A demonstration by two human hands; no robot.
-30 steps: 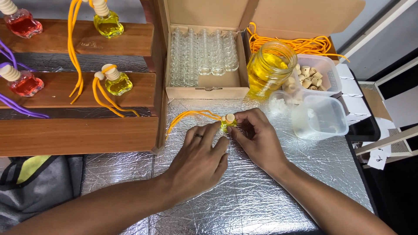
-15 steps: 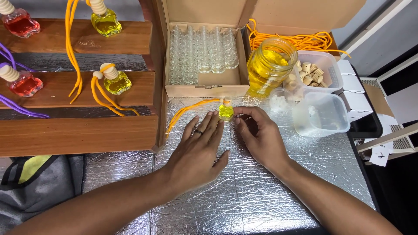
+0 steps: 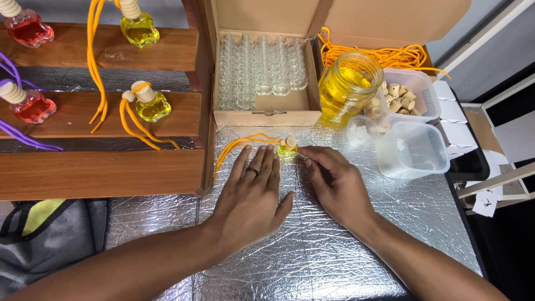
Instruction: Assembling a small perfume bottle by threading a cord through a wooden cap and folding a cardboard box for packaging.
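A small glass bottle (image 3: 288,149) of yellow liquid with a wooden cap and an orange cord (image 3: 241,144) stands on the silver foil mat (image 3: 312,239). My left hand (image 3: 252,195) lies flat on the mat, fingers spread, fingertips just left of the bottle. Fingers loosely apart, my right hand (image 3: 334,184) rests on the mat, its fingertips just right of the bottle. Neither hand holds anything.
An open cardboard box (image 3: 262,114) of empty glass bottles stands behind. A jar of yellow liquid (image 3: 348,86), a tub of wooden caps (image 3: 409,95), an empty plastic tub (image 3: 412,149) and loose orange cords (image 3: 384,56) sit right. Wooden shelves (image 3: 100,117) with filled bottles stand left.
Both hands held the small bottle a second ago. They let it go, set it upright on the mat, and flattened out beside it.
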